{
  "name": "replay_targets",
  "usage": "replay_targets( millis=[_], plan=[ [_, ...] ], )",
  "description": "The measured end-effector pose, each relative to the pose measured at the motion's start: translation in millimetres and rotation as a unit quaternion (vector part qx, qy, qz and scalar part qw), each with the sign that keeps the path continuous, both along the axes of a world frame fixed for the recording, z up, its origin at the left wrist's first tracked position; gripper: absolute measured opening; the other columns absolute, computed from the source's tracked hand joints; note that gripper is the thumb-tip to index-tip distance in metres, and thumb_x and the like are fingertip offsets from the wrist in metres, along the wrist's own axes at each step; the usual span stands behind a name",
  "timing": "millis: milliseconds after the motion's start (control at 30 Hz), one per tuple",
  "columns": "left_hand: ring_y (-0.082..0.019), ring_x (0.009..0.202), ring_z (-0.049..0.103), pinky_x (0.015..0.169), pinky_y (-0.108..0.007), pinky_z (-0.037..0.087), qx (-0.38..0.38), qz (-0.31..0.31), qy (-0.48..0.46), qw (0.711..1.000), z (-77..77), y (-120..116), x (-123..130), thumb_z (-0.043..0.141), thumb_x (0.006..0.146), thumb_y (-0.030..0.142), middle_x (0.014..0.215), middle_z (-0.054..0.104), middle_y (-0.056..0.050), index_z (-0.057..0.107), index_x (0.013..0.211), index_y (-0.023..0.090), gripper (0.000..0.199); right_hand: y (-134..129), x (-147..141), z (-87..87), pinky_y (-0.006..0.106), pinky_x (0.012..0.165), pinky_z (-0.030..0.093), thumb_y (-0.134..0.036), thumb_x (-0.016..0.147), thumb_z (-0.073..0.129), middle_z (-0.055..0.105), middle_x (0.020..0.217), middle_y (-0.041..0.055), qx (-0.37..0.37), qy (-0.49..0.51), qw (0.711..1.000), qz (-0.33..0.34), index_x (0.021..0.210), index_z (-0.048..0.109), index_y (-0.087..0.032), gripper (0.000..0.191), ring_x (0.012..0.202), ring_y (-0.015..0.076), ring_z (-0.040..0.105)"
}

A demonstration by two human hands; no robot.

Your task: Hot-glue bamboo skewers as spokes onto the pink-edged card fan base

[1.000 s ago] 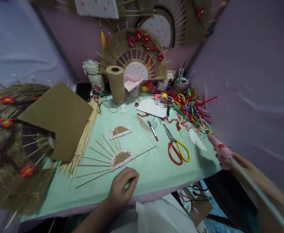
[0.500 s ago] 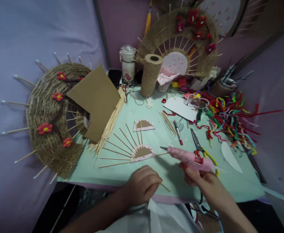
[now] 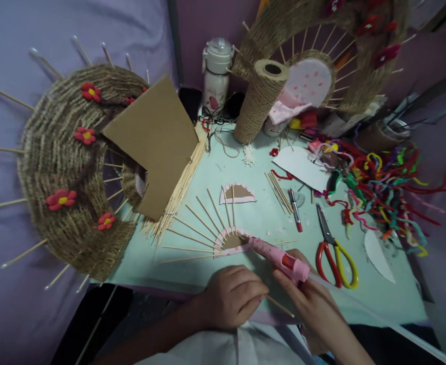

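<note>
Held in my right hand is a pink glue gun with a long clear glue stick in its back. Its nozzle meets the right part of a half-round cardboard piece edged in pink fabric; contact is hard to make out. Thin wooden sticks fan out from that piece to the left and upward, and one points right behind the gun. My left hand is closed around one wooden stick at the table's front edge. A second half-round piece lies just behind the first.
Scissors, a pen and loose sticks lie to the right, before colourful pipe cleaners. A twine spool and bottle stand behind. Cardboard leans by a woven twine fan at left.
My right hand has brought the glue gun left and down, so its nozzle is at the half-round piece. My left hand still grips the stick. The camera view has shifted closer.
</note>
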State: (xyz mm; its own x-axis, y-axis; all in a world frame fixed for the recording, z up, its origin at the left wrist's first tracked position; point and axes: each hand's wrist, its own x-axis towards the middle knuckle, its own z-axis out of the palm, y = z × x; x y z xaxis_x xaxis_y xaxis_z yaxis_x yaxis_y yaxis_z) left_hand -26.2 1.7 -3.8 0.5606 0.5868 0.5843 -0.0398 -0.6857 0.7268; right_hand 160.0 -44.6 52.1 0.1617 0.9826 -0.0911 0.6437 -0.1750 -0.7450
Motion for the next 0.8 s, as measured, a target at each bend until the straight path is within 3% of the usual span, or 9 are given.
replay_targets(
  millis=[267,800],
  plan=[
    [-0.016,0.073,0.064,0.069,-0.028,0.054,0.008,0.012,-0.003,1.0,-2.1,0.4,1.4,0.052,0.091,0.014,0.084,0.07,-0.007,0.058,0.106,0.017,0.016,2.1,-2.6,-4.0,0.034,0.066,0.053,-0.038,0.092,0.055,0.062,0.079,0.0035,0.006,0.001,1.0,0.0,0.08,0.061,-0.026,0.018,0.074,0.0223,0.06],
    [-0.014,0.071,0.062,0.067,-0.025,0.053,0.024,0.024,-0.003,0.999,-0.8,2.4,2.2,0.049,0.093,0.016,0.082,0.069,-0.005,0.058,0.102,0.015,0.012,-0.1,-1.4,-8.0,0.03,0.063,0.049,-0.04,0.092,0.056,0.057,0.08,0.0015,-0.023,0.009,1.0,-0.015,0.077,0.057,-0.024,0.022,0.07,0.0187,0.057]
  ],
)
